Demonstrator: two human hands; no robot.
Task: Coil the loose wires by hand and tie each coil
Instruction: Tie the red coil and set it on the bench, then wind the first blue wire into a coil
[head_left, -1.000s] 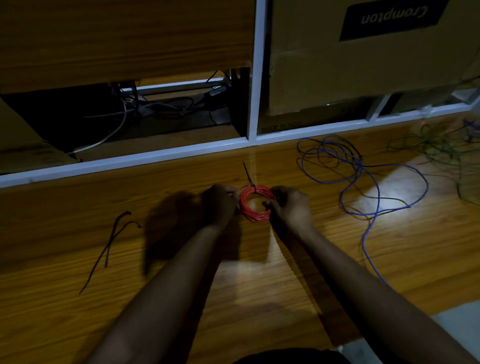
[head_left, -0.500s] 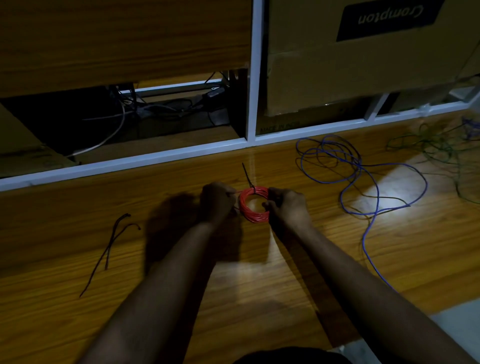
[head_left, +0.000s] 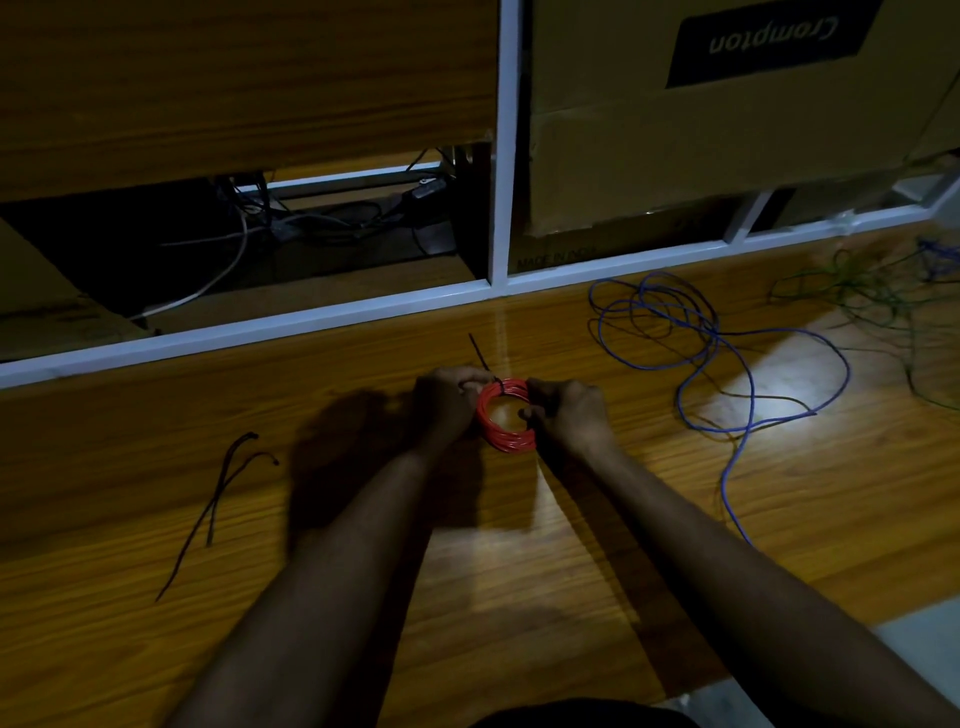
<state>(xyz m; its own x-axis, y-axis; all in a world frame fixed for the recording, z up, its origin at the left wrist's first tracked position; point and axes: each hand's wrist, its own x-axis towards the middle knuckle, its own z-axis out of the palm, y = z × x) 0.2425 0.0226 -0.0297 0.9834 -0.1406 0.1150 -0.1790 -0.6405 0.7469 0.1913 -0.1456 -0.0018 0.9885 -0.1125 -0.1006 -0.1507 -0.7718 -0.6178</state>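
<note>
Head view: both hands grip a red wire coil (head_left: 503, 435) on the wooden worktop (head_left: 571, 545). The left hand (head_left: 447, 402) and right hand (head_left: 569, 413) clasp opposite sides. A black tie (head_left: 480, 356) sticks up from the coil's top.

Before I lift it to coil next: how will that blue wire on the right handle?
Probably floppy: the blue wire lies in loose, uneven loops with a long tail trailing toward the person. It looks thin, so likely light. Its loops cross each other, so it may tangle or drag when lifted.
</note>
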